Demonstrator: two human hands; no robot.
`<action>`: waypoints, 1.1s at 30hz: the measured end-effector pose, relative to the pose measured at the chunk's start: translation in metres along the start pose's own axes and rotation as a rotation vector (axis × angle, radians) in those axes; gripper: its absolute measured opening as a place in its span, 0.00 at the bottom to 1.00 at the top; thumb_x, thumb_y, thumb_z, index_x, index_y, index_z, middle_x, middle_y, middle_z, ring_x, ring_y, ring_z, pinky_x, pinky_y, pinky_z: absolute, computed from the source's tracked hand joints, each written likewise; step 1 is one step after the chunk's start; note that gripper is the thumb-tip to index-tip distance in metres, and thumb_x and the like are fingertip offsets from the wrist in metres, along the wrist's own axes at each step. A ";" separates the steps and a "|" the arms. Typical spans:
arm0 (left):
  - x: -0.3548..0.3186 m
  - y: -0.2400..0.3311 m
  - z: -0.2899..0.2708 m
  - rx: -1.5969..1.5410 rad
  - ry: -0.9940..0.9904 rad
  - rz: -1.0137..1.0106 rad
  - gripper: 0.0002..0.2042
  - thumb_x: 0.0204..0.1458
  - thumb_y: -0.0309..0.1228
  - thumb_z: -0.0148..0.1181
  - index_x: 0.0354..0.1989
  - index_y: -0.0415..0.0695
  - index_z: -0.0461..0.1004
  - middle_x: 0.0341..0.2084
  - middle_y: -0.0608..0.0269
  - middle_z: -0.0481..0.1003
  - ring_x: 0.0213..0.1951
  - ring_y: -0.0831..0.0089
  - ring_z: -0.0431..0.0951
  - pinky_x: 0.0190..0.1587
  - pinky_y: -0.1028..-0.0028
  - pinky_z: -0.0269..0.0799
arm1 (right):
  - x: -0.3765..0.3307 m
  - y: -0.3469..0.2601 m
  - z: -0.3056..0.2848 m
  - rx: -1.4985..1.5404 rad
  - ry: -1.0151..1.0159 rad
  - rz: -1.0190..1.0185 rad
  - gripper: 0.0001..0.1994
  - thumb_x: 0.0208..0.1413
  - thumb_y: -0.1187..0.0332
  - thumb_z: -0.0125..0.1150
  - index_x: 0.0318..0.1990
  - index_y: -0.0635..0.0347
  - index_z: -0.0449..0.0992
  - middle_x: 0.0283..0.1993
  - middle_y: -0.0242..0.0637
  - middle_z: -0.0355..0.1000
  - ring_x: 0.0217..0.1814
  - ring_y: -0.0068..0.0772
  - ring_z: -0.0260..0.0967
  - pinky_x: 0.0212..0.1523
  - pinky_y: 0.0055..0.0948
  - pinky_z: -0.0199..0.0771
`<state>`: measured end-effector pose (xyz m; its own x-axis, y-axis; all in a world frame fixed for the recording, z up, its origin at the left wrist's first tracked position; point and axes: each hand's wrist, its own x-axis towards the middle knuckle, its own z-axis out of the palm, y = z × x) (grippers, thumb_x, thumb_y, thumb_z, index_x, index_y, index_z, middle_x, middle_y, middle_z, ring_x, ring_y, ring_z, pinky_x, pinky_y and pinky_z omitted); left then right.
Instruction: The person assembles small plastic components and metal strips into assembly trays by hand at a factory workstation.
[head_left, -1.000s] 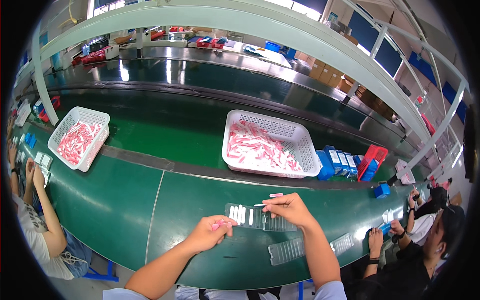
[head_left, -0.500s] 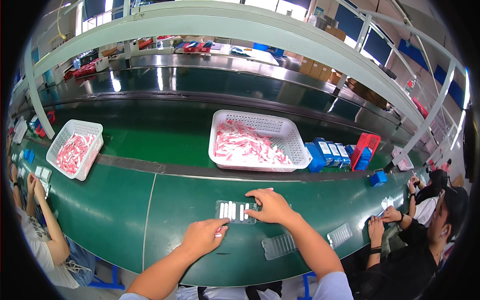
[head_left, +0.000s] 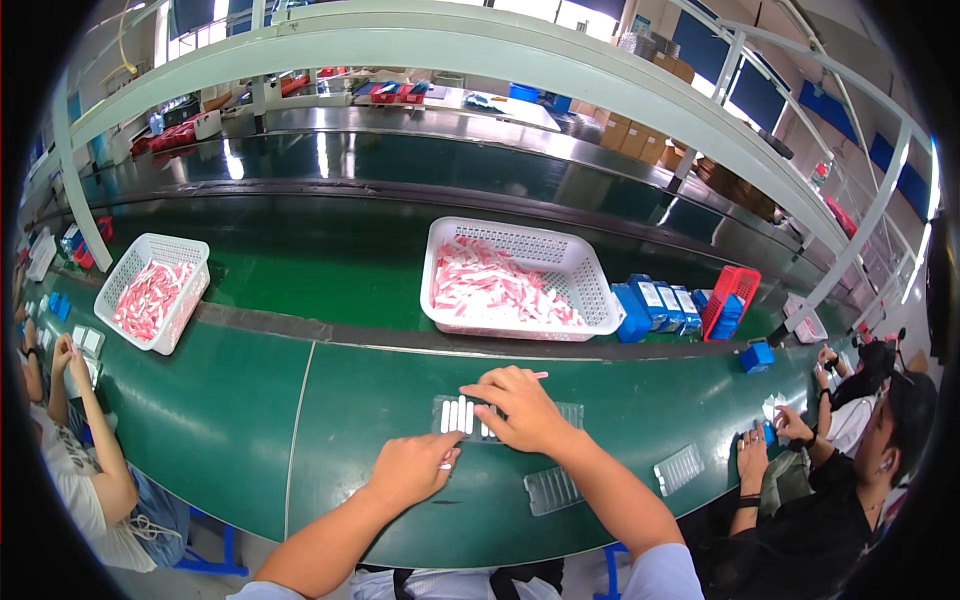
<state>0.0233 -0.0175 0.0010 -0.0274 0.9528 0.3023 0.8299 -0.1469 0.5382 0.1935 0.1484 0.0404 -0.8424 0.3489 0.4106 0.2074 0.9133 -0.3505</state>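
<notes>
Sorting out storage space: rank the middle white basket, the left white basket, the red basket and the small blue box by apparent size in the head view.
1. middle white basket
2. left white basket
3. red basket
4. small blue box

The fisheye shrinks things near the rim, so the two white baskets may really match.

1. Blue boxes [head_left: 655, 305]: a row of small upright blue cartons with pale top panels, just right of the white basket.
2. Small blue box [head_left: 757, 356]: alone on the green tabletop, further right.
3. Brown cartons [head_left: 640, 138]: stacked at the far side, beyond the dark conveyor.
</notes>
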 end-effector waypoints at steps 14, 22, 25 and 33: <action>-0.001 -0.003 0.000 0.041 -0.036 0.013 0.13 0.59 0.35 0.59 0.52 0.51 0.79 0.28 0.60 0.81 0.28 0.58 0.82 0.29 0.60 0.76 | -0.022 0.011 -0.007 -0.119 -0.196 -0.078 0.22 0.55 0.63 0.63 0.60 0.44 0.79 0.65 0.44 0.68 0.66 0.49 0.64 0.65 0.49 0.60; 0.002 0.000 -0.003 0.011 -0.023 0.014 0.14 0.60 0.35 0.58 0.54 0.51 0.78 0.28 0.61 0.81 0.28 0.57 0.82 0.29 0.60 0.77 | -0.031 0.010 -0.011 -0.080 -0.259 -0.103 0.29 0.53 0.62 0.63 0.66 0.40 0.74 0.71 0.46 0.63 0.72 0.51 0.60 0.69 0.52 0.56; 0.004 0.003 -0.001 0.068 -0.063 0.024 0.16 0.58 0.34 0.59 0.55 0.52 0.77 0.27 0.62 0.81 0.28 0.59 0.82 0.29 0.61 0.77 | -0.032 0.015 -0.003 -0.149 -0.205 -0.070 0.28 0.53 0.63 0.62 0.65 0.42 0.74 0.71 0.46 0.63 0.72 0.51 0.59 0.69 0.52 0.55; 0.004 0.000 0.002 0.121 -0.062 0.036 0.16 0.56 0.33 0.60 0.54 0.52 0.78 0.26 0.62 0.80 0.27 0.61 0.82 0.28 0.61 0.76 | -0.022 0.005 -0.002 -0.071 -0.194 -0.073 0.27 0.48 0.67 0.61 0.60 0.47 0.77 0.70 0.44 0.65 0.71 0.51 0.60 0.69 0.51 0.54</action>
<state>0.0240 -0.0131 0.0010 0.0345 0.9626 0.2687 0.8910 -0.1513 0.4280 0.2140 0.1458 0.0316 -0.9350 0.2402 0.2610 0.1706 0.9496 -0.2629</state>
